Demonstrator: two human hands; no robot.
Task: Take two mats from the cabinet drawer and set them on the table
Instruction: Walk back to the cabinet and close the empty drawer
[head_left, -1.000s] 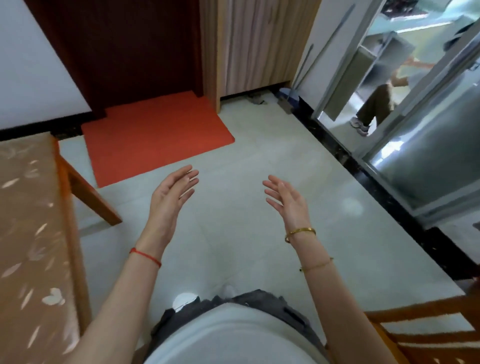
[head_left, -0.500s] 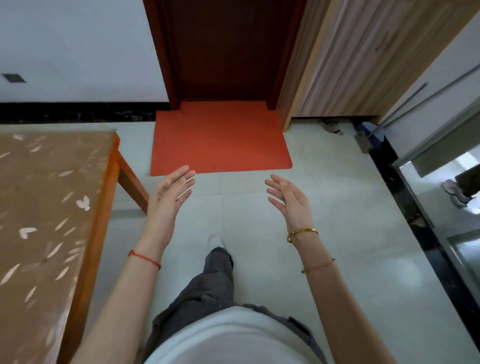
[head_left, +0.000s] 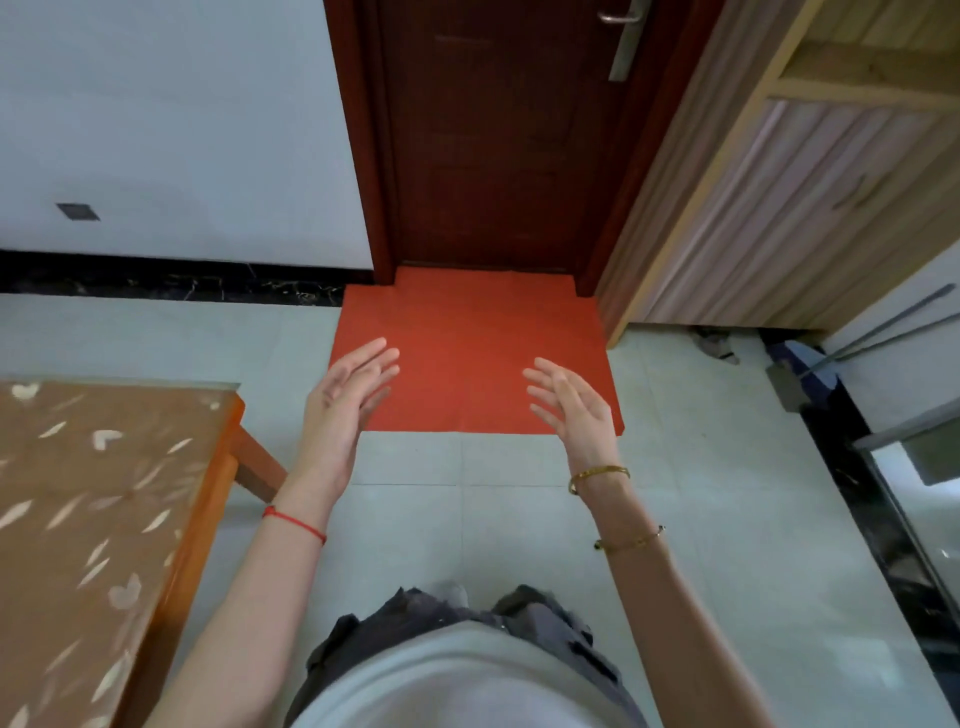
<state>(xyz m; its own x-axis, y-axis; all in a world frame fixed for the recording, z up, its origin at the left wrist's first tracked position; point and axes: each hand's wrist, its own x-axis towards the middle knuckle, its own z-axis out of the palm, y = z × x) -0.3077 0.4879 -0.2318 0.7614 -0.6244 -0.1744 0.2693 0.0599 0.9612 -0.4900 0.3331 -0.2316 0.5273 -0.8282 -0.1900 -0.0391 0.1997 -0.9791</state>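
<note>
My left hand (head_left: 345, 397) and my right hand (head_left: 571, 405) are raised in front of me, palms facing each other, fingers apart, holding nothing. The wooden table (head_left: 104, 509) with a leaf-patterned brown cover stands at the lower left, its near corner just left of my left wrist. A wooden cabinet (head_left: 779, 208) with ribbed fronts and a dark drawer handle (head_left: 852, 192) stands at the upper right, well beyond my right hand. No mats from the drawer are visible.
A dark red door (head_left: 498, 135) is straight ahead with a red floor mat (head_left: 467, 353) before it. Pale floor tiles (head_left: 701, 493) stretch to the right. A dustpan and broom handles (head_left: 810, 374) lean by the right wall. A glass door frame (head_left: 914, 467) is at the right edge.
My view has swung left and upward, bringing the door to the centre and the table and cabinet into fuller view. Both hands keep the same open pose.
</note>
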